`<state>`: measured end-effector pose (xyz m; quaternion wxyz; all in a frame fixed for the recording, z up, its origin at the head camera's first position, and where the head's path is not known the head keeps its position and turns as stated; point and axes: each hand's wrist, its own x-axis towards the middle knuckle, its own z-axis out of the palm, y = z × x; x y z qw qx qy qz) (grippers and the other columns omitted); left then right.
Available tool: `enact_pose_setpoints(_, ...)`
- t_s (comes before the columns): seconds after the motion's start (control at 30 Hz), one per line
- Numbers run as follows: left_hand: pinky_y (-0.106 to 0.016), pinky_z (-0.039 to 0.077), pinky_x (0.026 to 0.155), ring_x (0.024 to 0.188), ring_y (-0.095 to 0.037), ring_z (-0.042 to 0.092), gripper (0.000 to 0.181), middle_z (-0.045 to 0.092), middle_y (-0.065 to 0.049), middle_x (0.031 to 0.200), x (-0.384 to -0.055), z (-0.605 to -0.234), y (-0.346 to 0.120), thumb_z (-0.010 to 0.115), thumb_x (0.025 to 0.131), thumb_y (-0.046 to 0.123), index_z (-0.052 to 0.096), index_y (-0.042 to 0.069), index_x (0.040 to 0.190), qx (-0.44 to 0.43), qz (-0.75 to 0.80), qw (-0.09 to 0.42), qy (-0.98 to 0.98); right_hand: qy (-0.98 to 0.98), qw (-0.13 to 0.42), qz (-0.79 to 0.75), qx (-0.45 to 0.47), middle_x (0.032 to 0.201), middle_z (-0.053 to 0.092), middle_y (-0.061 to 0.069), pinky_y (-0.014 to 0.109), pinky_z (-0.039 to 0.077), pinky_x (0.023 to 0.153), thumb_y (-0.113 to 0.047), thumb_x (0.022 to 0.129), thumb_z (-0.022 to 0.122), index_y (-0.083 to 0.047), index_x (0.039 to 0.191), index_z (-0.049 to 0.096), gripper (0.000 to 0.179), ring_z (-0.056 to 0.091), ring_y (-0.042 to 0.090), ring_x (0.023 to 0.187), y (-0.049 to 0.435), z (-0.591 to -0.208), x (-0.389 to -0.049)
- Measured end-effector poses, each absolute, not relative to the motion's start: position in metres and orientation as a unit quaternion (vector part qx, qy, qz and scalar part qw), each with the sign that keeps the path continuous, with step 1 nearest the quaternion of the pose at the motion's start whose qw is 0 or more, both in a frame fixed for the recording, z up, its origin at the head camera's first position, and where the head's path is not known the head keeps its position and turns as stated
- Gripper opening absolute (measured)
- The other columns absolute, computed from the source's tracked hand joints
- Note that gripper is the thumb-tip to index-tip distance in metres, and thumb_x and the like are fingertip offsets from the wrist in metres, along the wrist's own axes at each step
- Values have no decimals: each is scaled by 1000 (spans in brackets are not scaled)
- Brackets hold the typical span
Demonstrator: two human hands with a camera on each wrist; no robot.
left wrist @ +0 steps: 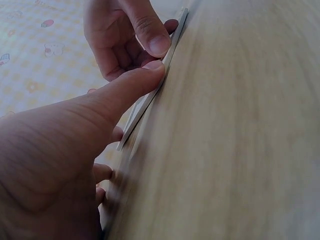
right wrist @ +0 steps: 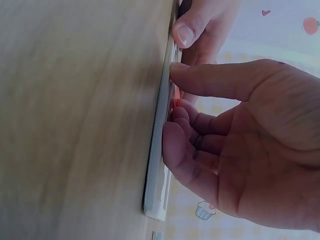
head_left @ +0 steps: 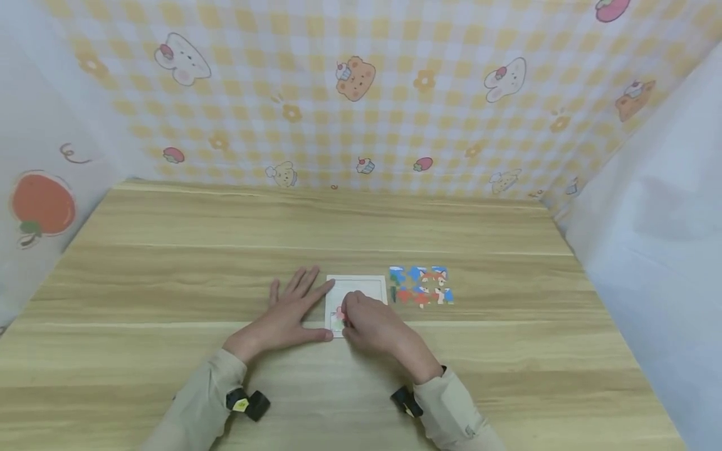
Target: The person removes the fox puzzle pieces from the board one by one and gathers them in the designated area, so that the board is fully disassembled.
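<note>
A white puzzle tray (head_left: 356, 277) lies flat on the table between the two hands. My left hand (head_left: 287, 322) is spread along the tray's left side, its thumb at the near left corner and its index fingertip at the far left corner. Over the tray's near part, my right hand (head_left: 372, 322) bends its fingers and thumb about a small jigsaw piece, mostly hidden by the fingers. Pink and green printing on a puzzle piece (head_left: 339, 315) shows in the near left corner. Red printing (right wrist: 176, 96) peeks out between right thumb and fingers in the right wrist view.
Right of the tray lie several loose jigsaw pieces (head_left: 420, 294), printed with a fox, blue and red. The wood-grain table (head_left: 361, 232) ends at a yellow checked cloth (head_left: 395, 125) behind, with white cloth at both sides.
</note>
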<state>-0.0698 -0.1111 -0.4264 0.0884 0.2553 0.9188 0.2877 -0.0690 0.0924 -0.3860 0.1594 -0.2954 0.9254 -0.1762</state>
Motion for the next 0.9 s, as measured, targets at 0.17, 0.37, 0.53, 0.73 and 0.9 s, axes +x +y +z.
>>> enact_pose_setpoints(0.17,-67,-9,98,139,-34,-4,91,5,-14,154,-71,-425,-110,65,76,58,26,21,148,256,277,97,921,926,154,-190,-288,79,44,-3,21,39,56,-7,83,62,-7,93,52,15,44,12,65,93,-385,-68)
enact_pose_setpoints(0.37,-67,-9,98,139,-34,-4,91,5,-14,154,-72,-422,-109,66,76,57,26,20,148,257,277,99,921,920,154,-209,-293,83,41,-3,21,36,53,-8,83,63,-12,91,46,20,41,11,63,97,-388,-69)
enact_pose_setpoints(0.53,-67,-8,98,139,-34,-4,90,5,-14,154,-71,-423,-110,66,76,58,27,20,148,255,274,100,922,917,170,-216,-289,83,42,-3,21,37,53,-11,83,65,-12,96,48,21,43,10,63,99,-388,-71)
enact_pose_setpoints(0.73,-67,-10,98,139,-35,-4,90,4,-14,154,-71,-423,-110,66,76,57,26,19,148,255,280,98,920,917,160,-231,-285,82,45,-4,21,40,56,-13,82,69,-9,99,59,21,45,10,65,99,-386,-73)
enact_pose_setpoints(0.9,-68,-9,98,139,-35,-3,90,4,-14,154,-71,-424,-112,67,76,56,28,19,148,255,278,95,921,913,156,-240,-291,86,49,-3,22,42,61,-11,81,70,-7,101,61,22,47,11,69,98,-384,-73)
